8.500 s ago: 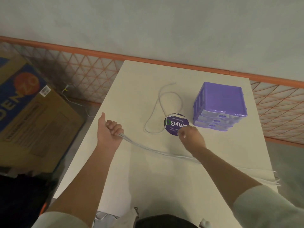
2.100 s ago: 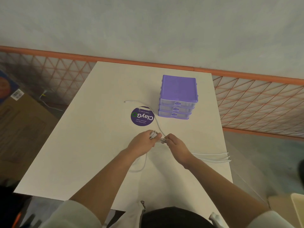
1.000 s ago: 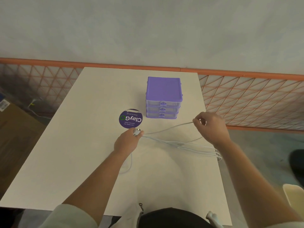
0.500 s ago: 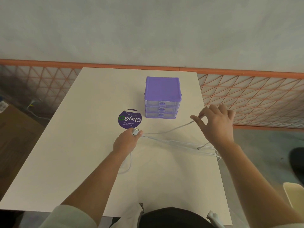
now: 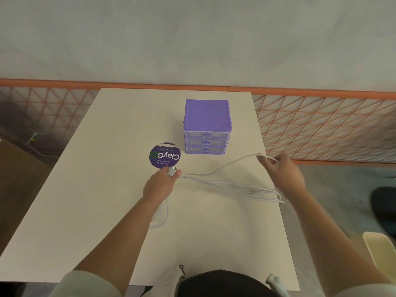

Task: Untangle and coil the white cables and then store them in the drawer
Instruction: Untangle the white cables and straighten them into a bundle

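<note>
Several strands of white cables (image 5: 233, 186) stretch across the white table (image 5: 90, 189) between my two hands. My left hand (image 5: 160, 185) pinches the plug ends at the table's middle, with one slack loop trailing under that wrist. Over the right edge, my right hand (image 5: 282, 171) holds one strand raised at its fingertips; the other strands loop at the edge below it. The purple drawer unit (image 5: 207, 127) stands behind the cables, its three clear drawers shut.
A round purple ClayGo sticker (image 5: 164, 155) lies just left of the drawer unit. An orange mesh fence (image 5: 321, 129) runs behind and right of the table. A cardboard box (image 5: 19, 168) sits on the floor at the left, a pale bin (image 5: 379, 249) at the lower right.
My right hand has closed its fingers on the raised strand again after spreading them half a second ago. My left hand has stayed on the plug ends.
</note>
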A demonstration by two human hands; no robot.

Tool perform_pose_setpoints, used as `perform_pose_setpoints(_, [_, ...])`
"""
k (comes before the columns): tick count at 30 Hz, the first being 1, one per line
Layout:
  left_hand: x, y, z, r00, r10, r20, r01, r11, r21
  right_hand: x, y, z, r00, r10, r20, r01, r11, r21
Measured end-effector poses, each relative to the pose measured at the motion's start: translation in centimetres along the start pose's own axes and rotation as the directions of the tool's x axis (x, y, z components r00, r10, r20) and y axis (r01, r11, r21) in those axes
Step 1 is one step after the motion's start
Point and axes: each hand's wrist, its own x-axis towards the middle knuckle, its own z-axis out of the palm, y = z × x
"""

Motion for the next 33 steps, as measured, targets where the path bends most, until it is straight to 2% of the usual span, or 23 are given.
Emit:
perform_pose_setpoints(4, [0.1, -0.2, 0.1, 1.000, 0.001, 0.004, -0.001, 0.999, -0.032, 0.3, -1.0, 0.2, 0.993, -0.095, 0.073, 0.056, 0.909, 0.414])
perform_pose_setpoints(6, [0.1, -0.3, 0.1, 1.000, -0.001, 0.003, 0.002, 0.999, -0.044, 0.3, -2.1, -0.2, 0.989, -0.135, 0.065, 0.086, 0.867, 0.492])
perform_pose_setpoints(10, [0.3, -0.4, 0.2, 1.000, -0.007, -0.003, 0.006, 0.998, -0.060, 0.6, -3.4, -1.7, 0.946, -0.320, -0.057, 0.324, 0.907, 0.269])
perform_pose_setpoints(12, [0.3, -0.4, 0.3, 1.000, -0.006, -0.004, 0.006, 0.998, -0.067, 0.3, -4.0, -2.8, 0.907, -0.411, -0.093, 0.421, 0.888, 0.182])
perform_pose_setpoints(14, [0.4, -0.4, 0.3, 1.000, -0.006, -0.008, 0.006, 0.997, -0.081, 0.2, -4.7, -3.5, 0.883, -0.445, -0.149, 0.464, 0.875, 0.140])
perform_pose_setpoints(17, [0.4, -0.4, 0.3, 1.000, -0.010, -0.009, 0.009, 0.996, -0.090, 0.3, -5.0, -3.8, 0.825, -0.507, -0.250, 0.518, 0.855, -0.024])
perform_pose_setpoints(19, [0.4, -0.5, 0.3, 1.000, -0.005, -0.011, 0.004, 0.996, -0.093, 0.3, -4.6, -3.5, 0.781, -0.562, -0.271, 0.550, 0.825, -0.126])
perform_pose_setpoints(20, [0.4, -0.5, 0.2, 1.000, -0.002, -0.011, 0.001, 0.996, -0.090, 0.4, -4.3, -3.2, 0.782, -0.568, -0.258, 0.546, 0.823, -0.156])
perform_pose_setpoints(23, [0.4, -0.5, 0.2, 1.000, -0.001, -0.010, 0.000, 0.997, -0.079, 0.8, -3.1, -1.8, 0.877, -0.464, -0.129, 0.460, 0.886, -0.059])
perform_pose_setpoints(25, [0.5, -0.5, 0.1, 1.000, -0.006, -0.009, 0.005, 0.997, -0.081, 0.6, -2.4, -0.9, 0.931, -0.363, -0.035, 0.364, 0.916, 0.171])
perform_pose_setpoints(27, [0.5, -0.6, 0.1, 1.000, -0.011, -0.007, 0.010, 0.997, -0.082, 0.4, -1.8, -0.3, 0.955, -0.294, -0.024, 0.285, 0.897, 0.338])
perform_pose_setpoints(33, [0.5, -0.6, 0.0, 1.000, -0.004, -0.001, 0.004, 0.996, -0.087, 1.1, -0.4, -0.4, 0.984, -0.178, -0.019, 0.169, 0.888, 0.428])
